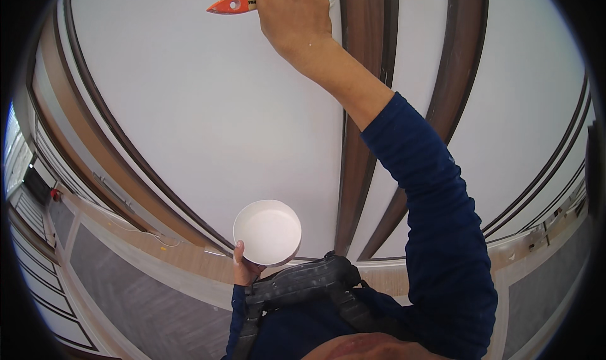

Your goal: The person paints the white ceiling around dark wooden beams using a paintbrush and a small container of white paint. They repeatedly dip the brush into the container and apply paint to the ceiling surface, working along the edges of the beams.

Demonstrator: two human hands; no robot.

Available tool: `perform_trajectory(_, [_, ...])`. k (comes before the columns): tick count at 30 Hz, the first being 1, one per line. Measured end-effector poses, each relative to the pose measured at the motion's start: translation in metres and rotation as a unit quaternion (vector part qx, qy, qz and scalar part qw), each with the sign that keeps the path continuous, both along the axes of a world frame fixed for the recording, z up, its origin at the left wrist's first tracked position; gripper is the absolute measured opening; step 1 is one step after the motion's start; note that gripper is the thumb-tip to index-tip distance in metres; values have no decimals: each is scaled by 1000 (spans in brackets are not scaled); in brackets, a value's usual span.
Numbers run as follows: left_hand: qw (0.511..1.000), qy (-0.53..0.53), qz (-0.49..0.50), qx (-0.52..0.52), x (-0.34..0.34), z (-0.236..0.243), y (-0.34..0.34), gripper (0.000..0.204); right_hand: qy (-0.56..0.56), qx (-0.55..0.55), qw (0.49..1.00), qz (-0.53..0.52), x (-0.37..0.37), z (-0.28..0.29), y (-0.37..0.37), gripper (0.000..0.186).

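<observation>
My right hand (293,22) is raised against the white wall panel (189,95), its fingers closed round a paintbrush (232,5). The brush's orange handle end points left. White bristles show to the right of the hand, beside a dark brown trim strip (363,44); whether they touch the trim is hard to tell. Low in front of me, my left hand (245,270) grips a round white tub (267,205) from its left side, thumb at the rim. Inside the tub is white, apparently paint. The top of my right hand is cut off by the frame's edge.
More dark trim (464,50) runs up the wall to the right. A brown door-like panel (82,126) with a long handle stands at the left. Below lie wood-toned flooring and a grey floor covering (139,290). A black strapped harness (303,281) crosses my chest.
</observation>
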State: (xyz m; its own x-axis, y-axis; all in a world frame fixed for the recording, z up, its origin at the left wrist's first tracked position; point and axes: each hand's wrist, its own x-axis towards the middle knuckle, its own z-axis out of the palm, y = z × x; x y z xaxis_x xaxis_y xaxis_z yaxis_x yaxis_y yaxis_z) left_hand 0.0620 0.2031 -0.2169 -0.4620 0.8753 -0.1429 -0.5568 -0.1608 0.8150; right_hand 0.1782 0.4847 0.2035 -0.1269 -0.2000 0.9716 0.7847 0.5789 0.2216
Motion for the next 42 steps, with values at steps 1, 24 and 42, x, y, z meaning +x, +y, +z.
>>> perform_trajectory(1, [1000, -1, 0, -1, 1, 1, 0, 94, -2, -3, 1000, -1, 1, -2, 0, 5])
perform_trajectory(24, [1000, 0, -19, 7, -2, 0, -1, 97, -40, 41, 998, 40, 7, -44, -32, 12])
perform_trajectory(42, [1000, -18, -7, 10, -2, -3, 0, 92, 36, 52, 998, 8, -15, 26, 5, 5])
